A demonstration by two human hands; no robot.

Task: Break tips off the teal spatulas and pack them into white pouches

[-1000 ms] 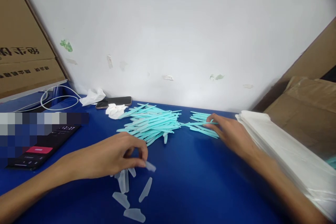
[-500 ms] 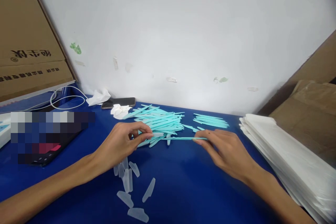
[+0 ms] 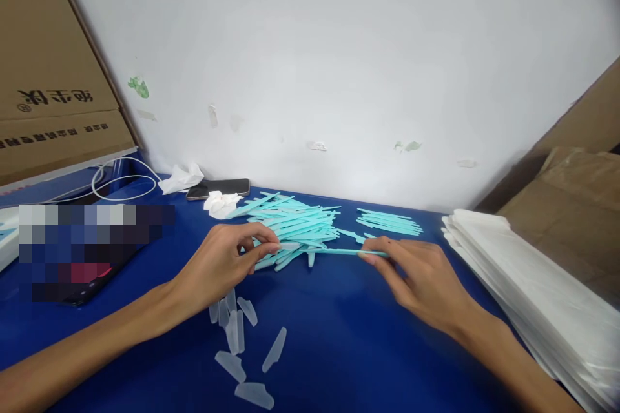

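Between thumb and index finger, my left hand [image 3: 232, 251] pinches a translucent cover [image 3: 289, 246]. My right hand [image 3: 411, 268] grips the right end of a thin turquoise stick [image 3: 343, 251], whose left end reaches the cover; whether it is inside the cover I cannot tell. Behind both lies a heap of turquoise sticks [image 3: 300, 222]. A smaller row of sticks [image 3: 390, 221] lies behind my right hand. Several loose translucent covers [image 3: 275, 350] are spread on the blue table [image 3: 349, 342] in front of my left hand.
A black phone [image 3: 217, 189] and crumpled tissues [image 3: 181, 179] lie near the wall. A white cable [image 3: 123, 197] loops at the left, below a cardboard box [image 3: 53, 64]. White sheets or bags [image 3: 537, 290] are stacked at the right, beside brown cardboard [image 3: 576, 206].
My right hand has shifted slightly right and up with the stick, whose left end now sits a little higher beside the cover. My left hand has barely moved.
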